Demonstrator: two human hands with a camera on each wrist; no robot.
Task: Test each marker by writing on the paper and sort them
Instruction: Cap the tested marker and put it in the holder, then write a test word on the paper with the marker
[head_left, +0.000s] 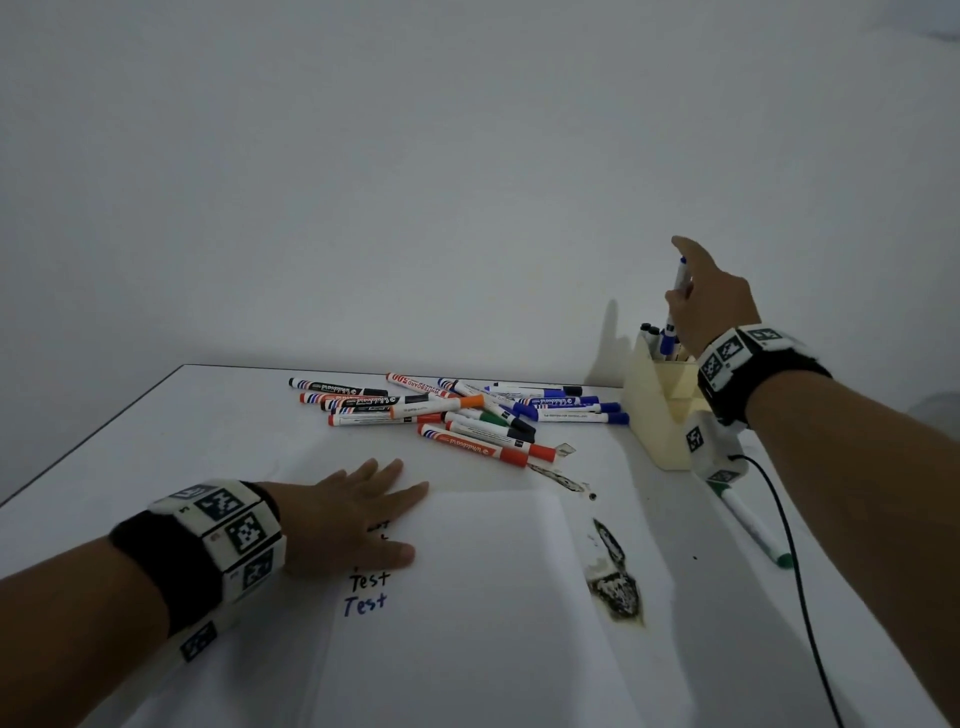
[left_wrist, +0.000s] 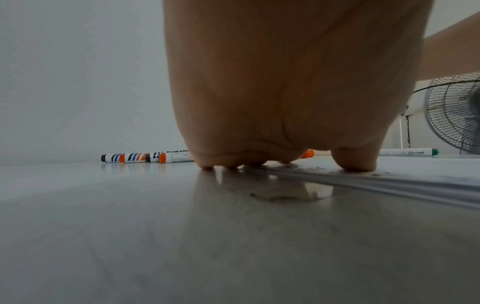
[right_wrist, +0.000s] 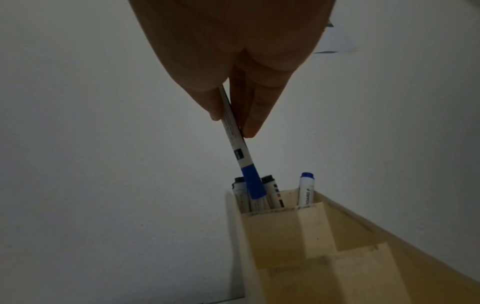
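— Where is the blue-capped marker (right_wrist: 240, 152) found?
— Held cap-down above the beige holder's (right_wrist: 293, 230) rear compartment.
— And the rest?
— A pile of markers (head_left: 457, 413) is scattered beyond the paper (head_left: 493, 597), marked "Test".

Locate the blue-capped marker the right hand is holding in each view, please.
Head: blue-capped marker upper right, pinched in the right hand above the cream organizer.
Left wrist: not in view.
Right wrist: centre, cap down, entering the organizer's back compartment.
Shared landmark: the cream organizer.
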